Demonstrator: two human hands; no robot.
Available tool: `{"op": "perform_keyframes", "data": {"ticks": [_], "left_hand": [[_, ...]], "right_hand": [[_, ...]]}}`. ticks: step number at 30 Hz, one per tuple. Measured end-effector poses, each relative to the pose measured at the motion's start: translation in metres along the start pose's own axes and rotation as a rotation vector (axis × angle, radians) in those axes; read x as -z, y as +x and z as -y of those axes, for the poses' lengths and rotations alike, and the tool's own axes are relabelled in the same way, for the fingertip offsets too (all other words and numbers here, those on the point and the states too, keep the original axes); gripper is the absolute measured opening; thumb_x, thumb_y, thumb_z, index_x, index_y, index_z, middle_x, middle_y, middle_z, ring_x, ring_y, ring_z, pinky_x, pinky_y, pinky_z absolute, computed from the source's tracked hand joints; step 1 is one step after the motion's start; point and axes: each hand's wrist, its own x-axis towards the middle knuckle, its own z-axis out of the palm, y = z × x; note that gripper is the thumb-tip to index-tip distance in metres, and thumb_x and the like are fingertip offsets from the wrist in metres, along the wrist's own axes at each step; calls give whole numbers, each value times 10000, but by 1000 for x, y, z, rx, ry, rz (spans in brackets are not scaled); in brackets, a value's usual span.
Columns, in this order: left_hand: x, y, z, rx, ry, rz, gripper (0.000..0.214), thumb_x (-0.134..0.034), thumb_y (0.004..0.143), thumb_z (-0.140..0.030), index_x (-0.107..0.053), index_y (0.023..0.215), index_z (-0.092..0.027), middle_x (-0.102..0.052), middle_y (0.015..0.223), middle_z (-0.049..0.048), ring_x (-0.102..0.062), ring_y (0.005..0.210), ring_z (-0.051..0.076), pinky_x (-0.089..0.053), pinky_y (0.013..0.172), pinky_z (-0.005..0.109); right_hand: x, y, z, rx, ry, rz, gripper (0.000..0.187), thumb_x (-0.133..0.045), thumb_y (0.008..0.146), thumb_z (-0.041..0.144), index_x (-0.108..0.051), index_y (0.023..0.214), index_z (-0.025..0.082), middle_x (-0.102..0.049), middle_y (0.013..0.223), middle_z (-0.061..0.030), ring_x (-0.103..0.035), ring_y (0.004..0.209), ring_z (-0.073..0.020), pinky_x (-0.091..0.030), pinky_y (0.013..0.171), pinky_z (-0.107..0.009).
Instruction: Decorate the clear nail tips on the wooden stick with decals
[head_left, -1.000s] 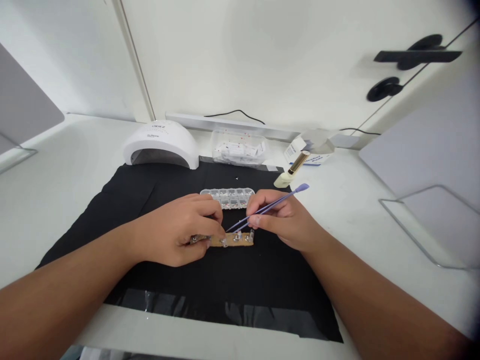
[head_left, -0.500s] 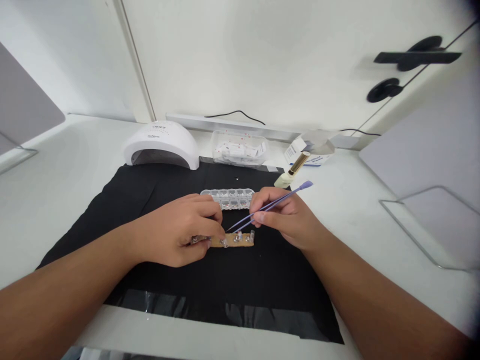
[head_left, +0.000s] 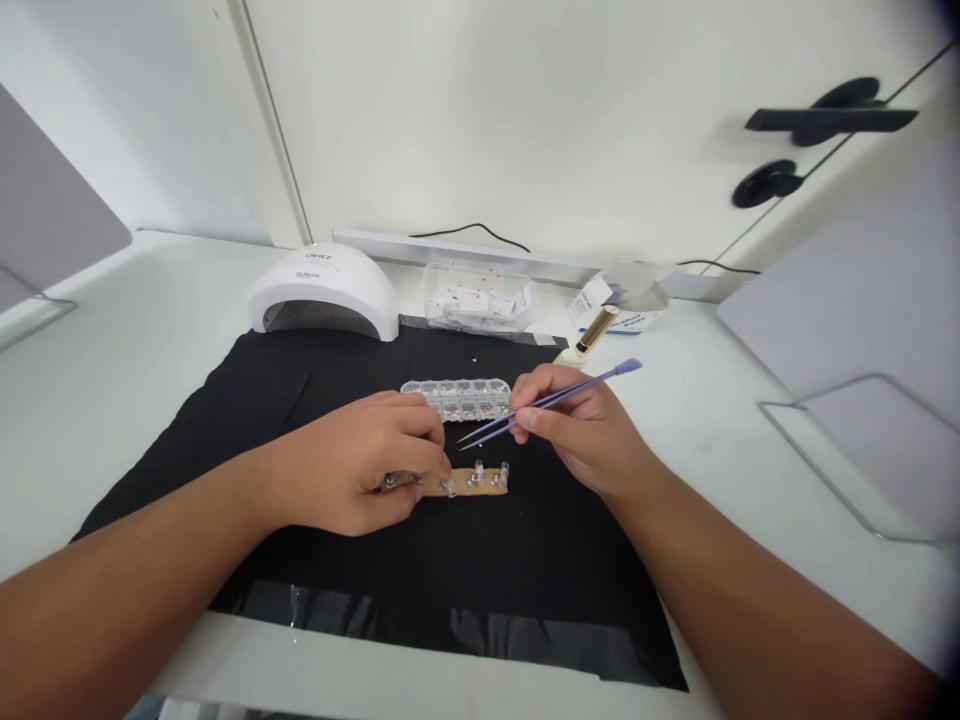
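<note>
My left hand [head_left: 379, 460] is closed, thumb and fingers pinching a tan strip [head_left: 462, 486] that lies on the black mat; some of the strip is hidden behind the fingers. Several small clear pieces, perhaps nail tips, stand along it, one of them a clear piece [head_left: 479, 474] with coloured marks. My right hand [head_left: 577, 425] grips purple tweezers [head_left: 592, 382] between thumb and fingers. Their slightly parted points hover above the strip, and whether they hold anything cannot be made out. Just behind both hands is a clear compartment case [head_left: 457, 388] with tiny bits inside.
The black mat [head_left: 360, 580] covers the white table. Along its back are a white nail lamp [head_left: 330, 285], a clear tub [head_left: 480, 300] of packets, a bottle with a gold cap [head_left: 598, 328] and an open carton [head_left: 637, 310]. A metal-framed panel [head_left: 862, 420] stands at right.
My right hand and the tweezers have shifted slightly right and up, drawing the points away from the strip. My left hand has stayed in place on the strip.
</note>
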Motion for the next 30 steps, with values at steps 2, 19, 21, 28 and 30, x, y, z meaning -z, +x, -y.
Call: {"op": "perform_keyframes", "data": {"ticks": [2, 19, 21, 28, 30], "left_hand": [[0, 0, 0, -1, -1, -2, 283, -535, 754, -26, -669, 951, -177, -633, 920, 53, -569, 827, 189, -448, 805, 358], [1, 0, -2, -4, -45, -39, 256, -530, 755, -25, -640, 932, -173, -642, 975, 74, -584, 834, 189, -466, 791, 334], [1, 0, -1, -6, -48, -44, 249, -531, 753, -28, -638, 925, -173, -643, 969, 74, -581, 832, 191, -464, 788, 335], [1, 0, -1, -2, -68, -50, 262, -534, 739, -15, -639, 928, -162, -641, 975, 78, -582, 852, 193, -455, 799, 331], [0, 0, 0, 2, -74, -46, 282, -538, 729, -9, -645, 941, -160, -636, 975, 74, -578, 858, 191, -454, 811, 330]], "right_hand": [[0, 0, -1, 11, 6, -17, 162, -814, 733, 293, -677, 711, 209, -629, 631, 28, -549, 546, -107, -444, 534, -253], [3, 2, -4, 21, -34, -95, 131, -781, 742, 275, -670, 716, 210, -639, 644, 22, -539, 542, -111, -439, 536, -262], [3, 2, -3, 21, -39, -97, 128, -777, 740, 270, -669, 711, 210, -633, 634, 25, -535, 537, -112, -441, 536, -264], [2, 2, -3, 19, -53, -107, 86, -747, 737, 220, -668, 705, 208, -633, 622, 30, -544, 535, -107, -438, 538, -257], [2, 2, -3, 19, -55, -110, 79, -738, 737, 210, -668, 702, 208, -634, 620, 32, -547, 535, -105, -439, 539, -255]]}}
